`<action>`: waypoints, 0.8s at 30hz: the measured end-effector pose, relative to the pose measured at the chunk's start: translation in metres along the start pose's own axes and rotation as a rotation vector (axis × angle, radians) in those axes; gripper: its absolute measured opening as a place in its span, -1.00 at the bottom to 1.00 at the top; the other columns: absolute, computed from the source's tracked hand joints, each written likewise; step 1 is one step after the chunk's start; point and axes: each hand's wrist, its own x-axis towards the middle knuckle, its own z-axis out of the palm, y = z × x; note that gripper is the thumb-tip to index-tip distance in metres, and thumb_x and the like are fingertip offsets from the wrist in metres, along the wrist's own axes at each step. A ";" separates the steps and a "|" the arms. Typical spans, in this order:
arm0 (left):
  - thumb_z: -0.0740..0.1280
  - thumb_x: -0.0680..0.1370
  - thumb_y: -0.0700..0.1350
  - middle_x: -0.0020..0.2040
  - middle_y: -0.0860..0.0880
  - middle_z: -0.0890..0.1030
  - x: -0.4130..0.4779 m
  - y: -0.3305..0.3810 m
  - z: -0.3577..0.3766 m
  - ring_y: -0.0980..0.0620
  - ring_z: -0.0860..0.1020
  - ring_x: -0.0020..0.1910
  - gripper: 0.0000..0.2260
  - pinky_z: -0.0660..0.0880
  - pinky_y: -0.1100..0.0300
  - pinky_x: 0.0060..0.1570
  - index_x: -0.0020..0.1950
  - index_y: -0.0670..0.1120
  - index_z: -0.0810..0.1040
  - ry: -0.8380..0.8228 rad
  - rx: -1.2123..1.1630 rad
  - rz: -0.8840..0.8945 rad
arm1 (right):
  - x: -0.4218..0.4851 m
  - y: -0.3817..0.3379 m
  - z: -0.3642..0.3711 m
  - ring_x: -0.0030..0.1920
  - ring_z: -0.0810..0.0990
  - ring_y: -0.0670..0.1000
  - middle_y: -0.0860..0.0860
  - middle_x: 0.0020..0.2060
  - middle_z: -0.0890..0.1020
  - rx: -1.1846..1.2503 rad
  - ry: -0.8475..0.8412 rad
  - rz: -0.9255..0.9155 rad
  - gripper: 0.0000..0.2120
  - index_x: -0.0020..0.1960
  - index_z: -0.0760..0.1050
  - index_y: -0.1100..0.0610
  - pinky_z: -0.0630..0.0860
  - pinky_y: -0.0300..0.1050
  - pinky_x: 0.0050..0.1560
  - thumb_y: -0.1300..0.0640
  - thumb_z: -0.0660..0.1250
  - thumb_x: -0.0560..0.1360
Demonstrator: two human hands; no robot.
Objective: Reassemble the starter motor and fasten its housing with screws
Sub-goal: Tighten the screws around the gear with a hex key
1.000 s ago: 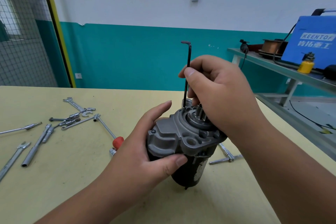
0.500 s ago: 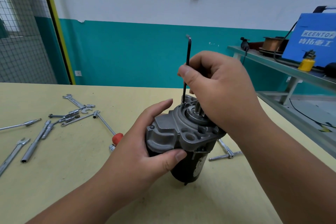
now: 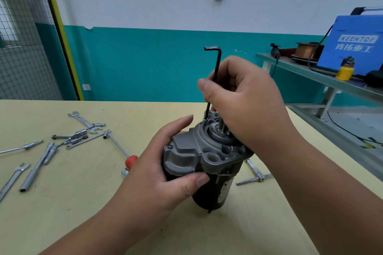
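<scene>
Pale yellow worktable (image 3: 62,203); at centre, left hand (image 3: 157,174) grips grey-and-black starter motor (image 3: 205,161); right hand (image 3: 244,105) pinches black L-shaped hex key (image 3: 215,72) upright on its housing.

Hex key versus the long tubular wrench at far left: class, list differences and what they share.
The hex key is black and L-shaped; the tubular wrench is silver and straight. The hex key stands near upright on the starter motor, pinched by the right hand; the tubular wrench lies untouched on the table. Both are metal tools.
</scene>
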 end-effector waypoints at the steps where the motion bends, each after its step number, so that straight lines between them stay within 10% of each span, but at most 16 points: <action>1: 0.59 0.38 0.09 0.29 0.23 0.66 0.000 -0.001 0.000 0.17 0.65 0.27 -0.30 0.48 0.46 0.19 0.41 0.48 0.39 0.006 0.007 0.000 | 0.000 0.000 0.000 -0.31 0.57 -0.04 -0.02 -0.29 0.64 -0.005 0.007 -0.007 -0.79 -0.14 0.58 0.08 0.51 -0.09 -0.25 -0.01 0.45 0.58; 24: 0.59 0.39 0.14 0.29 0.30 0.63 -0.002 -0.001 -0.002 0.25 0.63 0.27 -0.32 0.46 0.52 0.15 0.40 0.51 0.36 0.000 0.068 -0.028 | 0.001 0.000 0.000 -0.22 0.68 0.00 -0.03 -0.23 0.71 0.072 -0.030 0.037 -0.89 -0.08 0.62 0.02 0.63 0.13 -0.09 0.06 0.39 0.62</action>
